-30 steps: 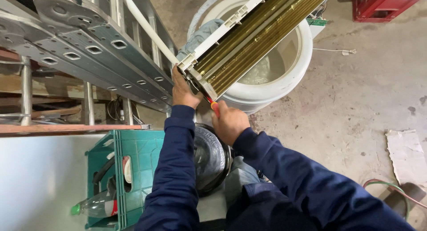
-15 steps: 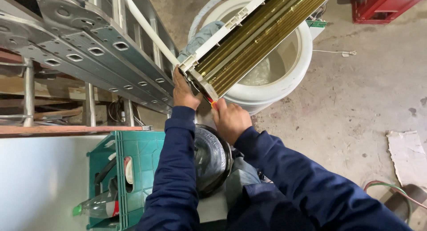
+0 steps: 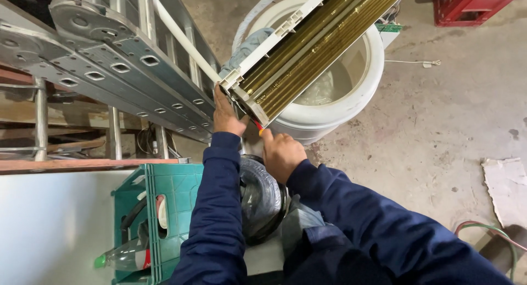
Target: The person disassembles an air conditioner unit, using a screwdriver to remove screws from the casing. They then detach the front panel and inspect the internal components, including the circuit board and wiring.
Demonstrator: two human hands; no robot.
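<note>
Even, diffuse daylight; soft shadows only. Mild glare on the white panel [image 3: 49, 224] at lower left. Focus sharp throughout; slight wide-angle edge distortion.

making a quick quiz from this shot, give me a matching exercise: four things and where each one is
Things:
1. left hand
2. right hand
3. green crate
4. white tub

Places:
A. under the long finned unit
B. flat against the unit's near end
C. lower left, below the ladder
D. closed round a red-tipped tool at the unit's corner

Pairs: 1-B, 2-D, 3-C, 4-A
</note>
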